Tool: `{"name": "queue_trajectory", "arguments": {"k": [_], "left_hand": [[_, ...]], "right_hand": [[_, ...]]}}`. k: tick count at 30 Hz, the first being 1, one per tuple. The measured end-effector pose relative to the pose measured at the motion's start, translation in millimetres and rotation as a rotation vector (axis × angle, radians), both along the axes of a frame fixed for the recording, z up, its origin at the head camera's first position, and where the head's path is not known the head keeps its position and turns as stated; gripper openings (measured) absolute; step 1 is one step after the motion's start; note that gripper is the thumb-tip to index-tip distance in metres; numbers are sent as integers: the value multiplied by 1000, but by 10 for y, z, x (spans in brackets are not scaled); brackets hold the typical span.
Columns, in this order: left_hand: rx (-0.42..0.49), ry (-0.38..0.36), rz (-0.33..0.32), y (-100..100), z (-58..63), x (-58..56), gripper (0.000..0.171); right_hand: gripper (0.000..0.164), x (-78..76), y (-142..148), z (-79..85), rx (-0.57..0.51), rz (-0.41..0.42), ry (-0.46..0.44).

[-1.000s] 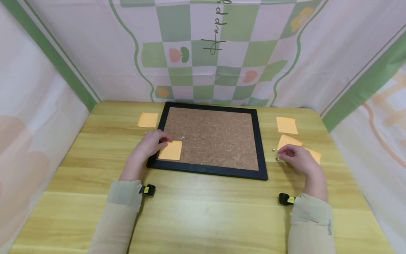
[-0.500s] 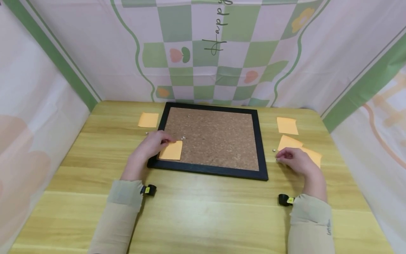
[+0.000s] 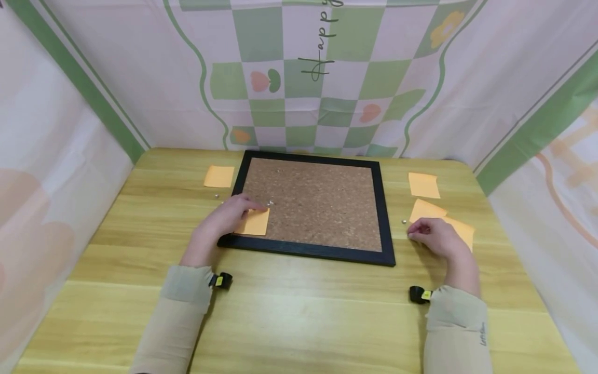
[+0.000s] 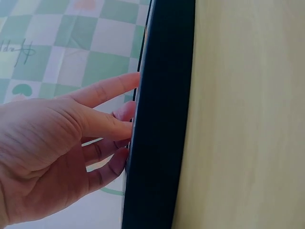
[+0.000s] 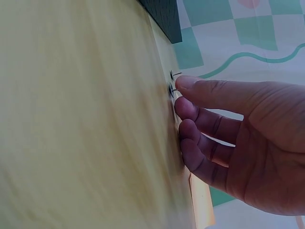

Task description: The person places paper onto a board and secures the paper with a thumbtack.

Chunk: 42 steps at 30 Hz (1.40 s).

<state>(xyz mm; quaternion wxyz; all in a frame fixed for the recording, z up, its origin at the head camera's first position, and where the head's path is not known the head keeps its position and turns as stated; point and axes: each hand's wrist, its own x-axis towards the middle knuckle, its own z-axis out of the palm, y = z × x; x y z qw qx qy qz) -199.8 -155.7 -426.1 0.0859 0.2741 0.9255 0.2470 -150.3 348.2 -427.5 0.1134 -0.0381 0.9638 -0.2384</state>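
Note:
My left hand (image 3: 228, 214) lies over the near-left part of the framed corkboard (image 3: 322, 202), fingers on an orange sticky note (image 3: 256, 224). Its index finger stretches along the note's far edge to the right corner; the black frame hides the fingertips in the left wrist view. To the right of the board, my right hand (image 3: 436, 236) is low on the table. Thumb and index finger close around the upright pin of a thumbtack (image 5: 171, 89), the other fingers curled. A second thumbtack (image 5: 172, 75) sits just beyond it, pin up.
Small tacks (image 3: 270, 202) are on the cork, and a loose tack (image 3: 217, 196) is left of the board. One sticky note (image 3: 219, 176) lies at the far left; others, including a far-right note (image 3: 424, 185), lie beyond the right hand. A patterned curtain (image 3: 303, 114) backs the table.
The left index finger has stretched rightward along the note's far edge to its corner. My right hand has moved slightly nearer and left, covering the closer thumbtack in the head view.

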Motion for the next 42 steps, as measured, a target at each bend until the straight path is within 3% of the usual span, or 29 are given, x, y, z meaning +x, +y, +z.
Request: {"name": "queue_trajectory", "arguments": {"k": [9,14,23,34,42], "left_hand": [[-68,64,-55,25,-22,0,57],[-103,23,-73,21,7,10,47],[-159,-3,-84,36,11,22,56],[-146,-5,-82,21,3,18,55],[-107,-64,-55,-3,30,12,52]], "right_hand": [[12,-3,-15,-4,3,-5,-2],[11,-4,-26,5,0,0,1],[10,1,-37,9,4,-8,-6],[11,8,-38,29,19,-16,-1],[11,18,-61,106,24,-30,51]]}}
